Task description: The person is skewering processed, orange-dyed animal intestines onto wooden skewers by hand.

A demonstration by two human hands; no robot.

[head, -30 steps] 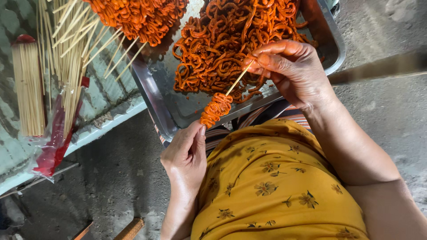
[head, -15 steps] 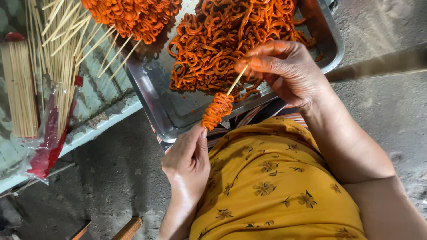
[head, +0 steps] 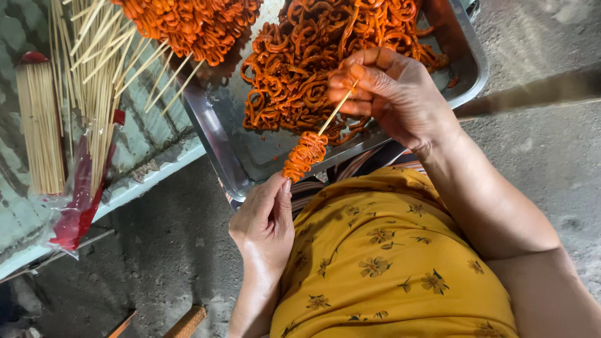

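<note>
My left hand point(head: 266, 219) grips the lower end of a thin bamboo skewer point(head: 332, 117), which carries a clump of orange-red marinated strips point(head: 304, 155). My right hand point(head: 385, 94) pinches the skewer's upper tip, fingers closed around it, just above a steel tray point(head: 235, 159). A heap of loose orange strips point(head: 325, 56) fills the tray under my right hand. My yellow flowered shirt point(head: 394, 263) fills the lower right.
A pile of finished skewers point(head: 188, 25) lies at the top centre, sticks pointing down-left. Bundles of bare bamboo sticks point(head: 41, 125) in plastic wrap rest on a pale board at left. Grey concrete floor point(head: 163, 250) lies below, with wooden pieces at the bottom edge.
The view has shifted a little. My right hand has stayed at the skewer's tip while the orange clump sits low on the stick, near my left hand.
</note>
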